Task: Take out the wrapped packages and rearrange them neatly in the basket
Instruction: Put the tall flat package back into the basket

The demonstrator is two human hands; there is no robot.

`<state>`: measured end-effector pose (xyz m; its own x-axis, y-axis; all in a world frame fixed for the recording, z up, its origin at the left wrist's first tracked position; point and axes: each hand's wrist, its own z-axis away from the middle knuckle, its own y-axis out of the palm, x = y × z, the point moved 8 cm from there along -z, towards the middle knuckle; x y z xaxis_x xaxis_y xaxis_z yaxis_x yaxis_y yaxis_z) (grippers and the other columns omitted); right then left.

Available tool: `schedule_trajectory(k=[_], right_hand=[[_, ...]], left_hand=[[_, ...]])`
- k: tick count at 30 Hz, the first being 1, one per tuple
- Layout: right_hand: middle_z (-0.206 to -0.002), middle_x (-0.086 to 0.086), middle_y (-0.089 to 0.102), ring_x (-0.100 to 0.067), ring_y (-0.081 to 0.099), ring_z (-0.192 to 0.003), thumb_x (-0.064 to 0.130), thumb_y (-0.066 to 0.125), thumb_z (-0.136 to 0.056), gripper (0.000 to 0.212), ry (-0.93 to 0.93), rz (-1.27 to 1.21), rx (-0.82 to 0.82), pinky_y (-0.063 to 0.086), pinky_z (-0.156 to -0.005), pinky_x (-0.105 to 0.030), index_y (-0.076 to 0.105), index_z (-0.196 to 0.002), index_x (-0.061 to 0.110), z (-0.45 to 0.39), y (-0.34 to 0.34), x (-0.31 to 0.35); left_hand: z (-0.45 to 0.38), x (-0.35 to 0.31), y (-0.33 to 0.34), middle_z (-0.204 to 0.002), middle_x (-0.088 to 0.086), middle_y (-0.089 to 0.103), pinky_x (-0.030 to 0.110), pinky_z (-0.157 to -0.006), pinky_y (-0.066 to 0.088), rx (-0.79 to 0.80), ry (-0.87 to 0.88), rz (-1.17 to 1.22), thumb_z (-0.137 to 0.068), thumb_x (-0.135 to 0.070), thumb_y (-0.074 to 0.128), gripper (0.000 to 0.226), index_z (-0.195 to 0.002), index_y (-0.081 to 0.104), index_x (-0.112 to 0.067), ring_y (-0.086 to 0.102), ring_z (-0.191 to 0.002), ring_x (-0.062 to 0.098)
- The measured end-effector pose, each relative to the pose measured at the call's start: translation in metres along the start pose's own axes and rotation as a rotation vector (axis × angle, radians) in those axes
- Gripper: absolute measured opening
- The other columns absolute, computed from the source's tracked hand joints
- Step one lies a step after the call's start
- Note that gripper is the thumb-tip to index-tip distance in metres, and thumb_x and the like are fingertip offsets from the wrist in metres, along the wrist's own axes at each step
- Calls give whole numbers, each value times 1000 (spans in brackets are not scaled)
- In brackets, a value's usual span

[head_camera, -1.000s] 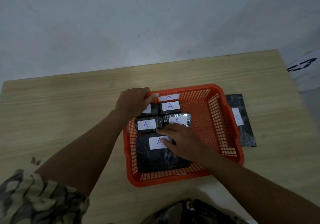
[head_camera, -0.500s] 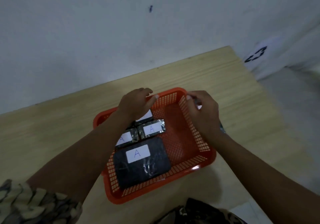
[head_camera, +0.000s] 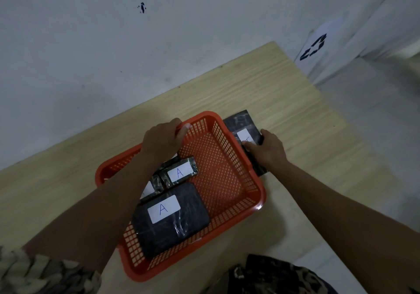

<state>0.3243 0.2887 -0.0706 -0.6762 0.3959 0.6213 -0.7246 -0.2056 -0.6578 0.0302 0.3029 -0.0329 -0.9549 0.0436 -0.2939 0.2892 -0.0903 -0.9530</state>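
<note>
The right hand (head_camera: 268, 151) lies flat on a long black package (head_camera: 244, 125) outside the basket, fingers (head_camera: 250, 145) together and pressed on its white paper label, the thumb hooked over the package's far long edge. Whether the grip has closed round the package cannot be told. The package is a slim rectangle wrapped in glossy film that wrinkles and catches light; it lies on the table just beside the basket's outer wall, its near end hidden under the wrist.

The left hand (head_camera: 162, 140) curls over the basket's far rim, fingers closed on the plastic edge and thumb laid along the inner side of the rim.

Below that hand's wrist, inside the orange basket (head_camera: 227, 216), a small film-wrapped block (head_camera: 179, 172) shows a white label with a blue "A". Beside it another small block (head_camera: 152, 187) is half hidden by the forearm. Nearer the person lies a large flat black package (head_camera: 172, 221), rounded at the corners, with the same label. The basket is a rectangular plastic lattice with a smooth rolled rim; its half nearest the right hand is bare mesh.

Everything rests on a pale wood-grain table (head_camera: 295, 102) against a scuffed white wall (head_camera: 113, 43).
</note>
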Motion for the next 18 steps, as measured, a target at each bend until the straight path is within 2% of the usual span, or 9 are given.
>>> schedule_trajectory(k=[2,4,6,8,13,15,18], right_hand=[[-100,-9,69,-16,67,-76,39,81,-79,39,29,-3,27,52,-63,-26,68,-100,9,-6,5,-4],[-110,-14,65,-22,69,-83,41,85,-74,50,63,-15,62,58,-73,-32,67,-108,8,-9,8,-5],[-118,-14,60,-25,67,-93,39,87,-70,63,74,-53,76,60,-82,-38,59,-119,11,-10,9,-2],[-118,-10,61,-24,66,-99,34,86,-73,63,24,-68,56,58,-85,-39,52,-123,16,-6,4,11],[-99,7,61,-11,60,-90,30,78,-84,51,-177,-158,-224,46,-73,-20,51,-125,18,13,-41,64],[-99,11,61,-9,63,-91,30,78,-83,51,-270,-234,-298,52,-78,-23,52,-126,19,24,-58,90],[-107,9,66,-8,66,-98,31,77,-84,54,-373,-313,-314,56,-83,-25,51,-130,20,41,-68,123]], left_hand=[[1,-1,-1,-69,-1,62,34,-61,52,-18,6,-18,-97,-60,23,53,-91,56,-19,61,-60,21],[1,-1,-1,-70,-1,62,33,-61,52,-18,10,-26,-96,-61,21,55,-91,56,-19,61,-60,21],[0,-1,0,-70,-1,62,33,-61,51,-15,11,-27,-96,-61,22,54,-92,56,-19,61,-60,21],[1,-1,-1,-70,0,63,34,-61,51,-8,13,-14,-94,-63,20,57,-91,56,-19,60,-60,21],[-4,1,2,-68,-1,61,32,-61,48,104,56,152,-99,-54,32,43,-83,55,-21,60,-62,18],[-5,-1,2,-67,-2,60,30,-60,45,157,101,199,-100,-51,32,42,-81,55,-22,60,-62,16],[-6,6,0,-69,-2,65,33,-63,50,173,112,158,-101,-52,30,47,-87,62,-20,63,-63,16]])
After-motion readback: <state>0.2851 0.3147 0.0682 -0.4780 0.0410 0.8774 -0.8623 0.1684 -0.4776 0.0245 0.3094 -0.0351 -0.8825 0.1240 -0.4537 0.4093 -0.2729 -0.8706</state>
